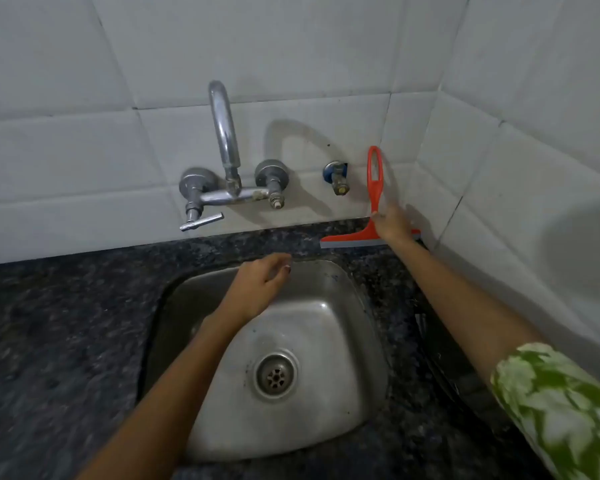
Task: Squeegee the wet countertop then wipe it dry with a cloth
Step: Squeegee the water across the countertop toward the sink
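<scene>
The dark speckled stone surface (59, 327) surrounds a stainless steel sink basin (326, 393), above which the left hand (262, 284) hovers empty with fingers loosely curled. The orange plastic squeegee (373, 188) stands against the white tiled wall (291, 46), blade on the surface. The right hand (394, 221) reaches its handle base, apparently to lift it; whether the fingers are closed cannot be told, and the chrome wall tap (226, 147) stands clear to the left.
</scene>
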